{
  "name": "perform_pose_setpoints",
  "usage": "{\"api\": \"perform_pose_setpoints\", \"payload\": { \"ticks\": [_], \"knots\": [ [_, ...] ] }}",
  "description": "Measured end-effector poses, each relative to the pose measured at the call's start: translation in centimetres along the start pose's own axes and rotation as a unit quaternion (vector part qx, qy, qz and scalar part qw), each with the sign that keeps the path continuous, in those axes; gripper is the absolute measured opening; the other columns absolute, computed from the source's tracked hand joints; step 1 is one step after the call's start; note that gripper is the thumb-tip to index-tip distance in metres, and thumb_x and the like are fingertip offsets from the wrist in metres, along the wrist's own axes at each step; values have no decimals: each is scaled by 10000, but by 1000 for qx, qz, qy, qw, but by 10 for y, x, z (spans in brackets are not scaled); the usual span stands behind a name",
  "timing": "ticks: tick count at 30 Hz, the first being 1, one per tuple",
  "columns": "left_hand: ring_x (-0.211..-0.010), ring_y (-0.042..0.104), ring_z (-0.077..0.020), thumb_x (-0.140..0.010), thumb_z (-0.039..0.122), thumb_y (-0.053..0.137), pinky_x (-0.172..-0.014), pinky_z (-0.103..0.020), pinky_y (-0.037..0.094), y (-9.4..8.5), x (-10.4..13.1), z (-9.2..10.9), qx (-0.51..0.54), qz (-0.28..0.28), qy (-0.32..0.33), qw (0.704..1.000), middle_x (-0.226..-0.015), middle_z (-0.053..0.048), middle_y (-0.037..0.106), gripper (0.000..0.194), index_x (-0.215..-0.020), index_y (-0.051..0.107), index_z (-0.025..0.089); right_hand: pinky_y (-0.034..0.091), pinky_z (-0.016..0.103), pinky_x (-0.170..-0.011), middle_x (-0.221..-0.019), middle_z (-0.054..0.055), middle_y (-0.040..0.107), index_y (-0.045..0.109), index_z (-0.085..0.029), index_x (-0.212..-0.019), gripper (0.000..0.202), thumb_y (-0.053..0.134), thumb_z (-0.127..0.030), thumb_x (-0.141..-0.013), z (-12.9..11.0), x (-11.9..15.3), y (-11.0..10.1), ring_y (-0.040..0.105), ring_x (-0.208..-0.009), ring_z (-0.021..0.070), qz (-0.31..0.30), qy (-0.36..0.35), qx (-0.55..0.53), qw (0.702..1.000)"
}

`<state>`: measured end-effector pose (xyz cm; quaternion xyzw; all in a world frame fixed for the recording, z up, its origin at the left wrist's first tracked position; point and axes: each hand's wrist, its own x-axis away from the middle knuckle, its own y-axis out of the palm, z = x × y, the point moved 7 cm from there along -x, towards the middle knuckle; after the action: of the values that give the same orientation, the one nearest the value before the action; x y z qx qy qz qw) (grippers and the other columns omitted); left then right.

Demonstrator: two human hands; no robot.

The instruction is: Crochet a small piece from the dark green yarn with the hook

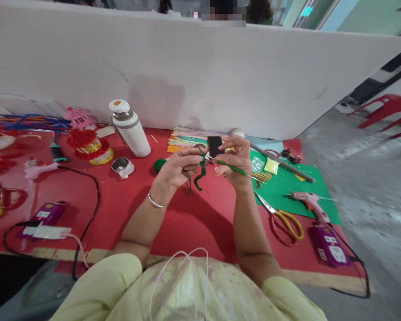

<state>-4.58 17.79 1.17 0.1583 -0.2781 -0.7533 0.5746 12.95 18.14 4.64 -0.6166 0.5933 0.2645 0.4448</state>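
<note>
My left hand (pixel 178 167) pinches a narrow strip of dark green crochet work (pixel 201 176) that dangles and curls below the fingers. My right hand (pixel 235 160) is closed on a crochet hook (pixel 232 166) with a green handle, its metal tip meeting the top of the green work. Just left of my left hand lies a ball of green yarn (pixel 159 166), partly hidden by the wrist. Loose yarn hangs under the left fingers. A black phone-like object (pixel 215 145) shows behind the hands; I cannot tell what supports it.
On the red table (pixel 187 223) stand a white thermos (pixel 131 129) and a metal-lined cup (pixel 122 167). Large scissors (pixel 280 220), a pink glue gun (pixel 312 203) and purple power strips (pixel 329 245) lie right and left. A white partition (pixel 203 76) rises behind.
</note>
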Motion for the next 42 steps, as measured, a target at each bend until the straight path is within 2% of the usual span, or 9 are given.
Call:
{"api": "perform_pose_setpoints", "payload": {
  "ticks": [3, 8, 15, 22, 29, 32, 36, 39, 42],
  "knots": [
    [-443, 271, 0, -584, 169, 940, -437, -185, 197, -1, 0, 6, -33, 24, 40, 998, -519, 63, 493, 284, -843, 833, 119, 586, 367, -699, -1285, 62, 633, 840, -326, -880, 328, 841, -643, -800, -7, 0, -5, 676, -1005, 216, -11, -19, 23, 999],
    [-423, 299, -2, -552, 160, 938, -429, -195, 211, -7, 1, 13, -72, 45, 67, 994, -520, 31, 558, 215, -711, 799, 121, 595, 388, -756, -1328, 43, 661, 848, -347, -911, 286, 910, -581, -758, -7, 1, -7, 690, -1052, 235, -48, 23, 58, 997],
    [-417, 285, -4, -545, 145, 914, -417, -180, 209, -15, -3, 8, -67, -4, 10, 998, -509, 41, 541, 195, -699, 794, 133, 605, 368, -701, -1341, 39, 662, 860, -347, -871, 301, 936, -593, -715, -8, -1, -6, 655, -1100, 246, -71, 72, 6, 995],
    [-409, 234, -1, -552, 136, 881, -406, -173, 171, -6, 1, 4, -50, -52, -50, 996, -462, 65, 450, 196, -729, 803, 102, 626, 369, -683, -1342, 68, 642, 858, -329, -861, 298, 817, -624, -848, -19, -5, -3, 643, -1118, 255, -95, 74, -51, 991],
    [-412, 240, 2, -578, 131, 895, -413, -158, 213, -2, 2, 7, -8, -34, -20, 999, -456, 86, 404, 185, -730, 792, 106, 645, 363, -714, -1365, 50, 631, 852, -374, -985, 192, 910, -442, -815, -32, 1, -6, 622, -1218, 276, -32, -36, 35, 998],
    [-423, 250, 1, -597, 137, 897, -423, -152, 240, 1, 1, 7, 14, -23, 7, 1000, -473, 91, 404, 240, -822, 821, 105, 653, 362, -720, -1312, 62, 632, 849, -357, -941, 183, 900, -479, -816, -29, 6, -3, 620, -1222, 294, 10, -33, 89, 995],
    [-421, 221, 2, -609, 124, 850, -406, -142, 200, 7, 1, -2, 59, -40, -40, 997, -504, 98, 388, 284, -891, 820, 110, 655, 365, -697, -1315, 72, 588, 843, -331, -905, 262, 851, -581, -825, -22, 9, 3, 621, -1225, 316, 27, -15, 103, 994],
    [-423, 223, 1, -598, 116, 832, -397, -138, 204, 8, 1, -7, 83, -45, -78, 992, -514, 94, 394, 267, -863, 811, 114, 656, 373, -705, -1373, 55, 560, 847, -378, -987, 238, 825, -574, -855, -21, 11, 5, 621, -1237, 308, 28, -35, 60, 997],
    [-423, 242, 1, -591, 109, 834, -395, -132, 219, 8, 1, -9, 89, -38, -86, 992, -511, 93, 398, 279, -869, 818, 112, 665, 374, -721, -1378, 27, 562, 841, -432, -1025, 202, 844, -538, -854, -16, 14, 6, 638, -1242, 297, 31, -18, 63, 997]
  ]
}}
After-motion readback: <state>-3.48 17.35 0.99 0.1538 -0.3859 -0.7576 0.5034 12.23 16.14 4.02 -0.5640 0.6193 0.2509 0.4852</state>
